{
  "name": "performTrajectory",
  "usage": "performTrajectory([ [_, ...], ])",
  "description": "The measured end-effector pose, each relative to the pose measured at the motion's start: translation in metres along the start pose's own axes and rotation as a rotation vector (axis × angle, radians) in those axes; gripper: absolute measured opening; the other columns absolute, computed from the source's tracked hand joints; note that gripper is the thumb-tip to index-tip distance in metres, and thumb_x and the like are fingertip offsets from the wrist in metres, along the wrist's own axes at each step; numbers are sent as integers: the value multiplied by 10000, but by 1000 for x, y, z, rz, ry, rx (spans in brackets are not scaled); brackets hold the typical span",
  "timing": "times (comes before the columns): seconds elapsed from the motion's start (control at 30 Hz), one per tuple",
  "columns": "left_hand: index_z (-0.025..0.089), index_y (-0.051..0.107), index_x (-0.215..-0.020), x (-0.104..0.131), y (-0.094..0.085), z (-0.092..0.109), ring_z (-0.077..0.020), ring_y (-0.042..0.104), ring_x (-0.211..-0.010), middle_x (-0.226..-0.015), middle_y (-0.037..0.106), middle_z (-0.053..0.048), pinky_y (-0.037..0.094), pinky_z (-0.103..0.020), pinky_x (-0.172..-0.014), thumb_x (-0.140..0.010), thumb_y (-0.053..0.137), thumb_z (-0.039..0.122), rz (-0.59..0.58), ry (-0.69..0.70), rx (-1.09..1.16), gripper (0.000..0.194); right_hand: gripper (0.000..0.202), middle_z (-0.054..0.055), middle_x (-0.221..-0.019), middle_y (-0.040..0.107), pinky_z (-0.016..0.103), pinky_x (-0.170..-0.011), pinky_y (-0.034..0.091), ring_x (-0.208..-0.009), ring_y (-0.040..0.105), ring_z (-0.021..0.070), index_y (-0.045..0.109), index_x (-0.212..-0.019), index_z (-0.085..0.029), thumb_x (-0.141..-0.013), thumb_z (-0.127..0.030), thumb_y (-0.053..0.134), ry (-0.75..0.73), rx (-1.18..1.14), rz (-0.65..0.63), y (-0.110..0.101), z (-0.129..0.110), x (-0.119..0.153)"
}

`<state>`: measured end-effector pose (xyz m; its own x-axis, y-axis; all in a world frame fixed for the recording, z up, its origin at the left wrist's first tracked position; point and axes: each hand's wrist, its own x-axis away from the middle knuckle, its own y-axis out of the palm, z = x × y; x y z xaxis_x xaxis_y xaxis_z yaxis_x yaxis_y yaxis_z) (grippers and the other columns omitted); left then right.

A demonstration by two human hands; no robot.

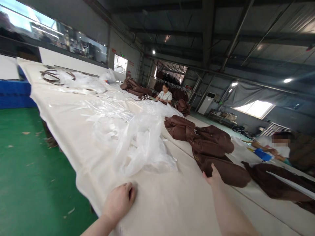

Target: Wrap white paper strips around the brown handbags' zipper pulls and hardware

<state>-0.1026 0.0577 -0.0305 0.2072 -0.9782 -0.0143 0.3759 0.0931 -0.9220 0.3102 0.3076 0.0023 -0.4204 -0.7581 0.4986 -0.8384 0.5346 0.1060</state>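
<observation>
My left hand (120, 200) rests on the cream table cover near the front left edge, its fingers curled in and nothing seen in them. Farther right, my right hand (213, 175) reaches to the nearest brown bag-like piece (227, 171), thumb and fingers apart at its left end; whether it grips the piece cannot be told. More brown pieces (205, 146) lie in a row behind that one. Crumpled clear plastic bags (144, 144) are heaped on the table beyond my left hand.
The long covered table (66, 127) stretches away, with a tape roll (90, 91) and brown straps (51, 78) at its far left. One person (165, 94) sits at the far end, another (280, 149) at the right beside more brown material (278, 183). Green floor lies left.
</observation>
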Motion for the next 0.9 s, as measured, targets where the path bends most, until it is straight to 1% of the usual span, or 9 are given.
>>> performTrajectory([
  [0.07, 203, 588, -769, 0, 1, 0, -251, 668, -777, -794, 702, -89, 423, -331, -673, -922, 332, 364, 10, -7, -3, 339, 353, 80, -1194, 580, 397, -795, 546, -979, 611, 206, 542, -1218, -190, -920, -376, 562, -35, -45, 7, 8, -5, -3],
  [0.17, 203, 593, -764, 1, 1, -1, -260, 667, -769, -792, 699, -94, 424, -339, -666, -919, 332, 360, 22, -11, 4, 342, 354, 87, -1204, 579, 422, -821, 537, -1003, 603, 217, 548, -1212, -178, -915, -369, 570, -88, -100, 11, 15, -24, -3],
  [0.3, 200, 601, -761, 1, -1, 0, -264, 666, -783, -797, 697, -102, 429, -338, -671, -915, 339, 366, 28, -14, 21, 347, 345, 85, -1205, 576, 409, -817, 537, -995, 605, 211, 548, -1211, -181, -916, -357, 572, -170, -151, 13, 13, -71, 10],
  [0.37, 200, 605, -761, 2, -3, 0, -263, 668, -786, -788, 695, -102, 432, -339, -681, -916, 339, 367, 33, -18, 26, 351, 326, 80, -1186, 576, 381, -786, 545, -961, 610, 197, 543, -1204, -176, -922, -339, 564, -209, -178, 5, 9, -99, 24],
  [0.43, 198, 611, -763, 3, -4, 0, -261, 669, -788, -784, 695, -101, 435, -337, -690, -914, 344, 366, 34, -15, 29, 350, 234, 67, -1144, 573, 328, -722, 561, -915, 612, 166, 539, -1162, -183, -956, -285, 495, -240, -210, -14, 6, -126, 44],
  [0.53, 194, 621, -780, 4, -5, 1, -262, 669, -799, -800, 699, -106, 441, -337, -697, -912, 341, 359, 38, 0, 29, 351, 188, 40, -1066, 561, 247, -628, 569, -872, 615, 121, 531, -1025, -216, -977, -175, 354, -286, -258, -57, 2, -164, 81],
  [0.7, 188, 626, -778, 4, -6, 2, -261, 669, -798, -805, 704, -113, 447, -334, -705, -904, 342, 369, 34, 8, 17, 360, 191, 54, -996, 585, 186, -570, 570, -922, 630, 131, 529, -887, -200, -937, -137, 355, -419, -347, -151, -10, -212, 166],
  [0.8, 182, 624, -766, 6, -6, 1, -275, 665, -798, -810, 701, -125, 450, -347, -709, -889, 359, 367, 37, 19, 51, 346, 207, 88, -952, 626, 196, -598, 577, -967, 641, 165, 577, -886, -166, -898, -114, 377, -500, -386, -249, -26, -227, 234],
  [0.9, 170, 626, -746, 9, -9, 2, -303, 658, -836, -823, 698, -153, 452, -383, -757, -869, 395, 376, 37, -6, 183, 333, 239, 108, -939, 657, 229, -690, 572, -937, 653, 156, 623, -864, -152, -869, -117, 386, -595, -407, -389, -50, -226, 303],
])
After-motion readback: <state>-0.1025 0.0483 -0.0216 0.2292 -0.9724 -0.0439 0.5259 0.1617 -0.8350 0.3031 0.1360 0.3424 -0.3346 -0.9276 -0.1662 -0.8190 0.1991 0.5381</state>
